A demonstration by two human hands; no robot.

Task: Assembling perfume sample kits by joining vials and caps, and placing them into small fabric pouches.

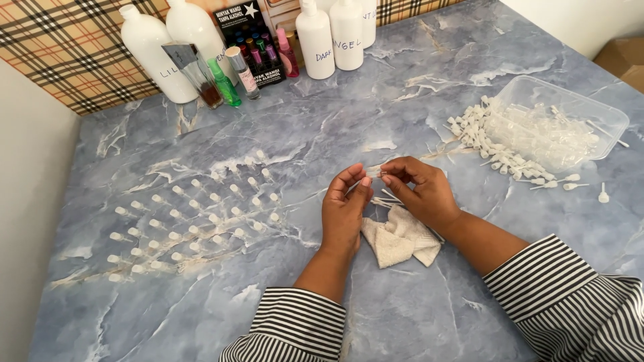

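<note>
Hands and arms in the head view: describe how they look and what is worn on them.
Both the left hand and the right hand are bare, with no gloves; no rings or watch show. The forearms are uncovered. Each arm wears a striped sleeve in narrow black and white bands, pushed up toward the elbow, with a folded cuff. The fingernails look short and unpainted.

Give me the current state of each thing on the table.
Small clear vial: pinched between left hand and right hand.
Cloth: crumpled under the hands.
Vial rows: laid out in lines.
Plastic tub: tipped, spray tops spilling out.
White bottles: upright, capped.
</note>
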